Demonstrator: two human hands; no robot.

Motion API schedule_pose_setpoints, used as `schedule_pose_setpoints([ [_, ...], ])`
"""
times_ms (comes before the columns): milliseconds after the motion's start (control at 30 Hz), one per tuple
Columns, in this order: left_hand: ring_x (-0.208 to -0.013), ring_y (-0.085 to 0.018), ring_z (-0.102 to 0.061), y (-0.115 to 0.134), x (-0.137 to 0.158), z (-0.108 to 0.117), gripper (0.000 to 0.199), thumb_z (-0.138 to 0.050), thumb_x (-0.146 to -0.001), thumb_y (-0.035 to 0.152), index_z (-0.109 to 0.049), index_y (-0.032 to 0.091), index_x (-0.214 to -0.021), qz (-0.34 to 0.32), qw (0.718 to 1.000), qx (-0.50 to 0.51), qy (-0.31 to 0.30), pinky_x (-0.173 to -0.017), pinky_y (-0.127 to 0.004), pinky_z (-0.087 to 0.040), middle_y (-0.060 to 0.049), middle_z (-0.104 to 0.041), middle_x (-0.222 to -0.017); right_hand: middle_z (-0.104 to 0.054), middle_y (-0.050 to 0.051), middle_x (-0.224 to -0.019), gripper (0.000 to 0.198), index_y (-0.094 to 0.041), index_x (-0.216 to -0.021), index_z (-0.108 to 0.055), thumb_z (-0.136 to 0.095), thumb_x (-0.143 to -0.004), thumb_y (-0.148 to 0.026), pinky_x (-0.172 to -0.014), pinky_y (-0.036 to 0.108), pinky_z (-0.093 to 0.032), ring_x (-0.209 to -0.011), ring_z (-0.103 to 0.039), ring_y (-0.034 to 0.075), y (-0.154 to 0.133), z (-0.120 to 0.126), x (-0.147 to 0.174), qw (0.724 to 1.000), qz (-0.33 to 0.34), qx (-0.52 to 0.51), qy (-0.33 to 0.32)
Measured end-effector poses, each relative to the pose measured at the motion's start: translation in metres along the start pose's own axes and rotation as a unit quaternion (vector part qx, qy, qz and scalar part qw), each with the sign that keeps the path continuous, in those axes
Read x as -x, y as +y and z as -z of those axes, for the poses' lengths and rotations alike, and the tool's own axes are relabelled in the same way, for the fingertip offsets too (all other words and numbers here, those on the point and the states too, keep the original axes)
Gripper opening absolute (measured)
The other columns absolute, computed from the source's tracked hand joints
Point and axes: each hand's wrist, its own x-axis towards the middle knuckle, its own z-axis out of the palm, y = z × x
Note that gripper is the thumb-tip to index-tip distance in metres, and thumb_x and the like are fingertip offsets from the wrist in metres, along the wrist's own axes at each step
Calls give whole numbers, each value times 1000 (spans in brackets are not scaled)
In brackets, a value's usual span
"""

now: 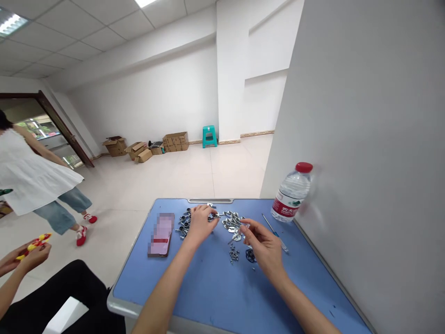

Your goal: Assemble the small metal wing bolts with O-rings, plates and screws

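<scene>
My left hand (200, 226) is closed, its thumb and fingers pinching a small metal part (216, 215) with a dark opening. Beside it on the left lies a cluster of silver parts with black round ends (182, 227), partly covered by the hand. My right hand (263, 243) is curled with thumb and fingertips together at the edge of a pile of shiny flat metal pieces (231, 221); anything between the fingertips is too small to make out. Small round metal bits (234, 253) and a bunch of black rings (250, 255) lie just below that pile.
On the blue table (208, 292) are a phone (162, 235), a pen (274, 232) and a red-capped water bottle (292, 194) against a grey panel at right. A seated person's hands (29, 257) hold a red-yellow object at left. Another person (38, 171) stands behind.
</scene>
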Motion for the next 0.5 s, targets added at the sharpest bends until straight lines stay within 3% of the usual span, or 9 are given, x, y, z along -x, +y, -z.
schedule_pose_setpoints([
  [233,-106,-24,-56,-4,-25,-39,5,-66,-81,20,-69,22,-84,33,998,-59,4,-110,-48,-25,-3,-71,-99,-58,-1,-59,33,-19,-88,-73,-74,-71,-47,-45,25,-45,-47,-52,13,4,1,2,999,-2,40,10],
  [500,-107,-26,-53,-6,-20,-56,11,-61,-83,16,-70,17,-89,37,993,-110,-8,-110,-56,-24,-10,-69,-98,-58,-1,-59,40,-19,-89,-74,-78,-66,-50,-44,25,-45,-47,-52,13,3,1,6,996,-12,82,23],
])
